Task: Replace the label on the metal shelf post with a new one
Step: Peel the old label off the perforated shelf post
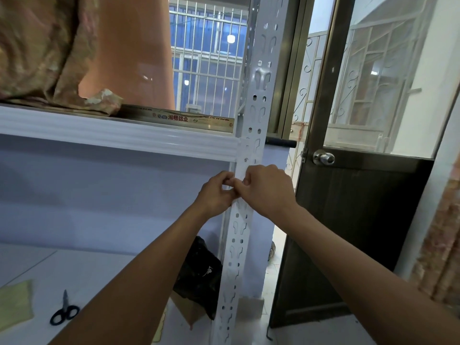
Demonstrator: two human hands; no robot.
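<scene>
A white perforated metal shelf post (257,100) runs upright through the middle of the view. A pale translucent label strip (241,171) lies on the post just below the shelf beam. My left hand (216,192) and my right hand (267,189) meet at the post, fingertips pinched together on the strip's lower end. The fingers hide the strip's lower edge, so I cannot see whether it sticks to the post there.
Black-handled scissors (64,312) and a yellow cloth (15,303) lie on the lower white shelf (37,267). A black bag (199,272) sits behind the post. The upper shelf beam (119,135) carries fabric (44,51). A dark door (353,232) with a knob (323,158) stands right.
</scene>
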